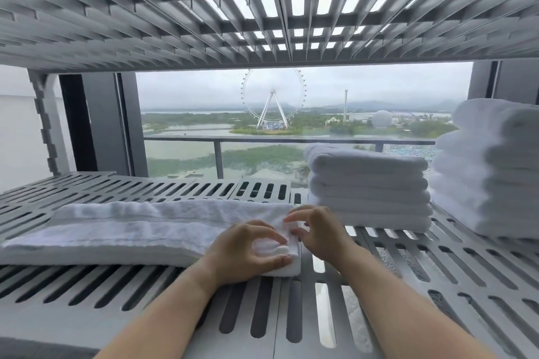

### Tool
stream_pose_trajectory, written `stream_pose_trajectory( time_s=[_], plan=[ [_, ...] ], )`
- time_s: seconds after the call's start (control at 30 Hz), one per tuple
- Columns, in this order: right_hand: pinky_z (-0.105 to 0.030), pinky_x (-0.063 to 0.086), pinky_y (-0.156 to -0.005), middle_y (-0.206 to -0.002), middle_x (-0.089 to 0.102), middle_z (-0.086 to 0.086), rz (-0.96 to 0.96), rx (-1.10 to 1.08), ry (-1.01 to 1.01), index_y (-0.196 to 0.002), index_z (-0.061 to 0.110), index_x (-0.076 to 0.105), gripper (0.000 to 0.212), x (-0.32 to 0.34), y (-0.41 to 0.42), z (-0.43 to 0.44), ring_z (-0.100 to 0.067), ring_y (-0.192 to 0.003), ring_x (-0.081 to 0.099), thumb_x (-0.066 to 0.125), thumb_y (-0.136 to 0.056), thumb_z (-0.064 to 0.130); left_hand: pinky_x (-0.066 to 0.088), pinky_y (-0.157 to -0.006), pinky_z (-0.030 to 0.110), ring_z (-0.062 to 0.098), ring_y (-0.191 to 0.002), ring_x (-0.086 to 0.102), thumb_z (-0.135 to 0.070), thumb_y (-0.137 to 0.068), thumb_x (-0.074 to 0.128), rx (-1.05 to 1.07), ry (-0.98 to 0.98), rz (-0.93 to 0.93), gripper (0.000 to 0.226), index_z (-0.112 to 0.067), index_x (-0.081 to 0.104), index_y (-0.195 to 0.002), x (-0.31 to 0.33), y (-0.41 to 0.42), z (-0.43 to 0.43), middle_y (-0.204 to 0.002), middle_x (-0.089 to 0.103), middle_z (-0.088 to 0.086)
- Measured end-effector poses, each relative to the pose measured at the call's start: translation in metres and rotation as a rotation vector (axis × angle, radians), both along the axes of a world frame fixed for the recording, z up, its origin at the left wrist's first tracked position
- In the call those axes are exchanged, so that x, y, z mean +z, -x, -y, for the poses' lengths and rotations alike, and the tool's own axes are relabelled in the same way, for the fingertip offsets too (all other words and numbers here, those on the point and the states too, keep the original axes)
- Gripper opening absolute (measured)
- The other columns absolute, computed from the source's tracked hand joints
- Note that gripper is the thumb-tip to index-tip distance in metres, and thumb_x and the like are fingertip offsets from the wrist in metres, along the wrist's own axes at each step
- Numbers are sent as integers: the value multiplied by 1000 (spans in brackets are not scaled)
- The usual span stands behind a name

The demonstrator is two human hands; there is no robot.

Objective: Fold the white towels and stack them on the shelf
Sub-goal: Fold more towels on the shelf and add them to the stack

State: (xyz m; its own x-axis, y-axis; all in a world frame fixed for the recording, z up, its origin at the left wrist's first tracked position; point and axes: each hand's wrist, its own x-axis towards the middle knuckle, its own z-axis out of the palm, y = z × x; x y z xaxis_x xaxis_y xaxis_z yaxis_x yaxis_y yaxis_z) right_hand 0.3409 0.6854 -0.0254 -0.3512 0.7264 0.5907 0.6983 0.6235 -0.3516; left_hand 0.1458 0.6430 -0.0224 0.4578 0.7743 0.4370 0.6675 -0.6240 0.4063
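Pinching the towel (131, 230) at its end — my left grip (242, 251) curls round it, right grip (318, 236) seemingly nips it; soft, limp — hold corners.

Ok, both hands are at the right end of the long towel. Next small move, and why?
Probably lift that end and carry it left, folding the long towel in half. It lies as a narrow strip on the shelf, far longer than the folded towels in the stack beside it, and the left hand and right hand both pinch its right end.
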Motion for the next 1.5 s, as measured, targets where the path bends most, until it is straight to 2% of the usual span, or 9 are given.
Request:
stream_pose_trajectory(
  time_s=[0.37,0.63,0.73,0.83,0.93,1.0,1.2,1.37,1.5],
  plan=[
    [-20,40,-102,-129,60,1,155,23,118,-113,20,68,31,6,-2,0,-11,-118,55,65,-84,9,44,-96,21,-11,-103,54,-62,-72,64,-33,7,35,41,-33,70,-102,1,2,1,-111,64,-21],
    [-11,41,-90,-113,69,2,68,29,74,-101,20,73,19,2,0,0,-8,-106,62,67,-84,13,44,-96,18,-11,-104,55,-57,-75,65,-24,-14,32,39,-30,71,-103,2,2,3,-112,66,-17],
    [-17,48,-86,-101,73,3,47,44,52,-96,19,74,16,3,0,0,-9,-95,67,66,-84,11,44,-95,15,-11,-104,56,-53,-76,66,-24,-26,25,37,-28,71,-104,2,2,3,-114,66,-16],
    [-33,52,-85,-98,74,-3,38,-19,43,-95,15,72,17,6,0,0,-18,-92,68,60,-84,8,50,-84,20,-4,-92,64,-38,-84,65,10,-119,119,22,-23,75,-94,2,-2,7,-100,73,-10],
    [-32,50,-80,-99,72,-8,80,-65,57,-97,11,69,17,8,-1,0,-24,-92,66,56,-86,8,51,-66,22,1,-73,67,-38,-87,61,68,-279,179,21,-24,75,-92,8,-6,10,-85,75,-10],
    [-27,47,-75,-99,72,-9,128,-79,79,-98,9,68,19,8,-1,0,-25,-91,65,54,-86,8,50,-60,24,5,-64,65,-41,-87,61,65,-312,105,22,-25,75,-90,11,-8,10,-76,74,-8],
    [-33,50,-85,-103,70,-7,184,-69,169,-92,10,70,18,10,-5,2,-23,-94,65,56,-82,6,53,-73,29,5,-83,69,-47,-83,63,-15,-210,-60,25,-27,75,-94,3,-12,12,-89,75,-7],
    [-25,53,-84,-99,73,2,98,-62,159,-91,17,72,19,11,-4,8,-12,-93,67,59,-79,12,53,-74,30,6,-82,68,-46,-84,62,-50,-77,-119,27,-26,74,-98,13,-11,13,-93,74,-7],
    [-21,52,-89,-111,70,5,20,25,166,-105,21,70,24,19,14,20,-7,-97,66,60,-82,18,41,-104,32,7,-116,55,-46,-88,56,-31,75,-250,40,-22,63,-120,27,9,11,-126,62,-6]
  ],
)
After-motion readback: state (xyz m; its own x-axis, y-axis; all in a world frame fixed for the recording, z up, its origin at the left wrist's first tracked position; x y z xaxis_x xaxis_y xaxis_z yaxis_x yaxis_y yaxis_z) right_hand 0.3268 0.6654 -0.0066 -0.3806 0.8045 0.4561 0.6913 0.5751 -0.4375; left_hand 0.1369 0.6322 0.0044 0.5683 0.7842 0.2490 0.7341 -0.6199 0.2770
